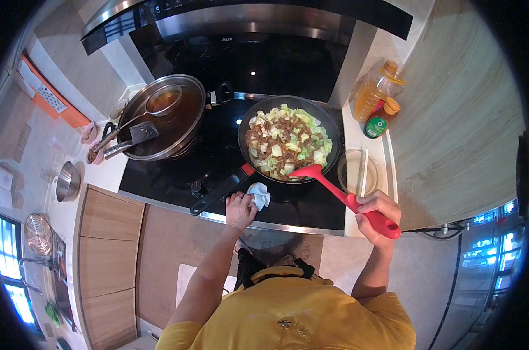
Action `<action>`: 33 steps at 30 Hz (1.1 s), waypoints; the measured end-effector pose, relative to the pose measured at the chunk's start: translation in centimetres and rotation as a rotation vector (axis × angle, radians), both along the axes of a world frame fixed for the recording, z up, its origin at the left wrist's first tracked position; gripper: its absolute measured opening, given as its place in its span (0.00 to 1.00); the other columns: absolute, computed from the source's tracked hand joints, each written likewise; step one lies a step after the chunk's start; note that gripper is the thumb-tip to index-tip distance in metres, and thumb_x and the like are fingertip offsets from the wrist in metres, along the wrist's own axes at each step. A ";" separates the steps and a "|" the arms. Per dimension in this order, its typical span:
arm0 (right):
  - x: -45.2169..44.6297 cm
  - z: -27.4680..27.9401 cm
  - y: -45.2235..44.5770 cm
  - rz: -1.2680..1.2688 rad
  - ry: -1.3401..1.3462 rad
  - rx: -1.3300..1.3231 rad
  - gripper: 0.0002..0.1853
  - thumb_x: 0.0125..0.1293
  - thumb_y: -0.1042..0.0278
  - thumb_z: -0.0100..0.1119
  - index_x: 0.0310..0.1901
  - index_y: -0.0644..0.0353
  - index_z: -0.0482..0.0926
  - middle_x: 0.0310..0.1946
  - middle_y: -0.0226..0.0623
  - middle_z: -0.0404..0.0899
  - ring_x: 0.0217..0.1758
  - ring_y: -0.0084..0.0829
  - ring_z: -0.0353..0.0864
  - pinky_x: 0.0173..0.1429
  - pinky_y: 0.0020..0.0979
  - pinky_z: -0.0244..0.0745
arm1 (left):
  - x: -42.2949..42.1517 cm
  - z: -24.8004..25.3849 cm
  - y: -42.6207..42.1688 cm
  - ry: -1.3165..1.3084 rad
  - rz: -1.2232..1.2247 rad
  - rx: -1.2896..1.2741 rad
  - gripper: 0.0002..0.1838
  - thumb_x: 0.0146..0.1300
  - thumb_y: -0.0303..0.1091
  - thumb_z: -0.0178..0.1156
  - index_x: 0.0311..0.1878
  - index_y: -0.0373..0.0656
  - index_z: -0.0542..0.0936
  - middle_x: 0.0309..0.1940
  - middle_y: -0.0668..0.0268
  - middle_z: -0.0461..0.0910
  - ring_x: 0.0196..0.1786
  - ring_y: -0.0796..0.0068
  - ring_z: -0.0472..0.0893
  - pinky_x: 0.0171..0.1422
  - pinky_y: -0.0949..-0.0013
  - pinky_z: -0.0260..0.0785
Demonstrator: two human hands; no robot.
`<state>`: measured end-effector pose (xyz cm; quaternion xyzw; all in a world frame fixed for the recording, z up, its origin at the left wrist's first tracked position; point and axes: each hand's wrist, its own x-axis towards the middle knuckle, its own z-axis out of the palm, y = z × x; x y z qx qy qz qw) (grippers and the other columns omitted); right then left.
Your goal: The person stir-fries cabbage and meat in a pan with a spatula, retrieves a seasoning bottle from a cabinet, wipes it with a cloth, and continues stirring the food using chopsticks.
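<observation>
Right hand (381, 216) has its fingers wrapped firmly around the thick handle of a red spatula (336, 189), and the spatula's head dips into the near side of the pan (325, 112). The pan's on the right part of the black stove (299, 213), well filled with pale green cabbage (304, 123) and brown strips (282, 131) on top and mixed in.

Left hand (241, 210) is down by the stove's front edge, just beside the pan's black handle (220, 189). A crumpled white cloth (259, 195) sits against its thumb side, but can't really tell if those fingers are pinching it or just touching it.

Over on the left of the stove there's a big pot (192, 90) of dark brown liquid, with a strainer (164, 102) and a metal turner (144, 133) resting across it. To the right of the pan, on the counter (352, 224), there's a glass bowl (350, 169) with pale chopsticks (364, 172) across it, and behind that a big oil bottle (374, 92) plus a smaller green-labelled bottle (380, 121).
</observation>
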<state>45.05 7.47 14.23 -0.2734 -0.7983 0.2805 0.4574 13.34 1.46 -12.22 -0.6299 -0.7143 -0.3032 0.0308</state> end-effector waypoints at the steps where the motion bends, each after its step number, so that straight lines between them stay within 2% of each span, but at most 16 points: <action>1: 0.0 0.0 0.0 0.001 0.000 0.002 0.08 0.40 0.82 0.62 0.26 0.64 0.76 0.27 0.42 0.78 0.29 0.31 0.78 0.36 0.25 0.71 | 0.0 0.0 0.0 0.000 0.000 0.000 0.11 0.50 0.37 0.60 0.38 0.48 0.77 0.35 0.59 0.75 0.43 0.54 0.74 0.45 0.51 0.65; 25: 0.0 -0.3 -0.1 0.012 0.001 0.007 0.08 0.40 0.81 0.62 0.26 0.66 0.76 0.28 0.42 0.78 0.29 0.31 0.76 0.36 0.26 0.70 | -0.2 -0.1 -0.1 -0.001 0.001 -0.036 0.13 0.50 0.40 0.59 0.39 0.48 0.79 0.38 0.60 0.76 0.45 0.58 0.75 0.48 0.54 0.65; 33: 0.1 -0.2 -0.2 0.010 0.007 -0.004 0.08 0.40 0.81 0.62 0.26 0.66 0.76 0.28 0.43 0.78 0.29 0.31 0.76 0.37 0.26 0.70 | -0.1 -0.1 -0.1 0.022 0.011 0.040 0.13 0.49 0.40 0.60 0.39 0.48 0.79 0.37 0.60 0.76 0.45 0.58 0.75 0.48 0.54 0.65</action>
